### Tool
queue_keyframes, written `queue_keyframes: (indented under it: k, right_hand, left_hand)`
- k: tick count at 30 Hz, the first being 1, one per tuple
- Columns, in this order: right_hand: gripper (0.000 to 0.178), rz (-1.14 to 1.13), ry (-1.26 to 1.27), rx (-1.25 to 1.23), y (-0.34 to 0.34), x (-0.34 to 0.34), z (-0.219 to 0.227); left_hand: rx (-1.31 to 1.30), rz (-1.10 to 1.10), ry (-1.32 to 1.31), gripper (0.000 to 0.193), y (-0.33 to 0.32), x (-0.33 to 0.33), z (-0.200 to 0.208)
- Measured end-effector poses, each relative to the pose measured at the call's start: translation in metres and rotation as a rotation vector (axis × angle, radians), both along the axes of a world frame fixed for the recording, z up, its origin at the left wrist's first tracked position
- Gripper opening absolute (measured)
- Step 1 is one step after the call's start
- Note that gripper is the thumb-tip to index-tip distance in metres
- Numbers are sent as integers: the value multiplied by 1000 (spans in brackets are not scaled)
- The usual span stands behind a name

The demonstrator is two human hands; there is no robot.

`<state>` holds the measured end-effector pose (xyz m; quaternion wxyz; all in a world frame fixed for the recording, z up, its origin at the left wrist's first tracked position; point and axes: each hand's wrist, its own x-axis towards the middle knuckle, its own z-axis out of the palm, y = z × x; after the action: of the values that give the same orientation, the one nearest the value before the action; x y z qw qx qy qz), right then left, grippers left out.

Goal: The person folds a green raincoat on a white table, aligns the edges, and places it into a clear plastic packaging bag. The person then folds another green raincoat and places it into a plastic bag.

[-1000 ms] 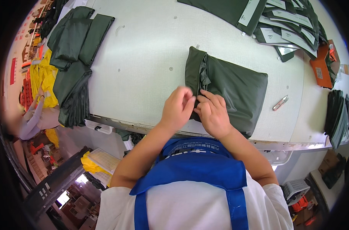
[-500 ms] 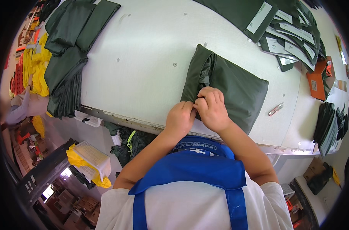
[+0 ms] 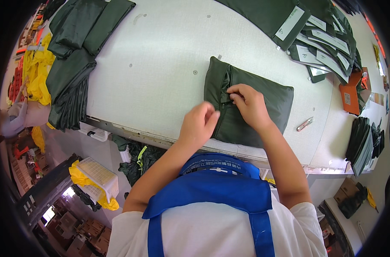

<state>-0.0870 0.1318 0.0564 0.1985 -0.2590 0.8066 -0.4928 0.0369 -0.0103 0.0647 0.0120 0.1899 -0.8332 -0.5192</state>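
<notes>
A stuffed dark green fabric pouch [image 3: 263, 98] lies on the white table in front of me. A zipper [image 3: 220, 118] runs along its left part, and the upper stretch of the opening gapes a little. My right hand [image 3: 249, 105] rests over the pouch, thumb and forefinger pinched on the fabric at the opening's edge. Just left of the zipper hovers my left hand [image 3: 198, 124], its fingers curled and their tips smeared by motion. Whether they hold anything cannot be made out.
Right of the pouch lies a pair of small thread snips [image 3: 305, 124]. Green pouches with white labels [image 3: 323, 43] are heaped at the far right, near an orange box [image 3: 349, 97]. Folded dark green fabric [image 3: 72, 68] covers the table's left end. A co-worker's arm [image 3: 18, 113] shows at far left.
My left hand has come away from the zipper and moved slightly left. My right hand has shifted up and right along the opening. The pouch lies a little flatter, its opening narrower.
</notes>
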Motion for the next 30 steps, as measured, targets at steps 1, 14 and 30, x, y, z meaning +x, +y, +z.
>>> queue_keyframes:
  k: [1,14,30]
  right_hand:
    - [11,43,-50,71,-2,-6,1]
    - [37,140,-141,457,-24,-27,0]
    - [27,192,93,595,-46,-15,-18]
  left_hand:
    - [-19,75,54,13,0,-14,-3]
    - [-111,-64,-19,26,-26,-63,-25]
    - [-121,-229,-70,31,-29,-71,-30]
